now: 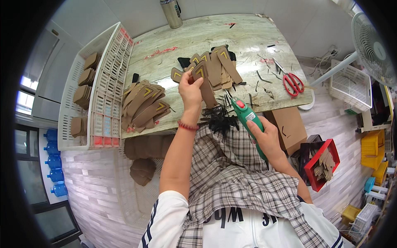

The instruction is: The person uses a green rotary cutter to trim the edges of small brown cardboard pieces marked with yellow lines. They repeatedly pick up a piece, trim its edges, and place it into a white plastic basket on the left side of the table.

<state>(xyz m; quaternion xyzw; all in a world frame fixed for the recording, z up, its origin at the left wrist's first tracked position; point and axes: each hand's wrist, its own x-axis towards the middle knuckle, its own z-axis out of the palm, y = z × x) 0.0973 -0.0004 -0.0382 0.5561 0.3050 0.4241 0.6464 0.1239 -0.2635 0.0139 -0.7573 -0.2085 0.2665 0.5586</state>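
Pinched in my left hand (191, 93) is a flat brown strap-like piece (208, 94) with a yellow angled mark near its rounded end. My right hand (268, 138) grips a green handheld power tool (244, 112) with a red button. Its narrow tip points toward the table, close to the held piece but apart from it. Similar brown pieces (215, 70) lie fanned out just beyond my left hand, and another heap of brown pieces (144, 104) lies to its left. Black strip scraps (220, 120) are bunched at the table's near edge, below the tool tip.
A white plastic crate (108, 89) with stacked brown pieces borders the table (165, 41) on the left. Red-handled scissors (292, 85) rest at right among black offcuts. A steel flask (171, 14) stands at the back. A cardboard box (289, 128), red-rimmed box (331, 146) and fan (369, 48) are right.
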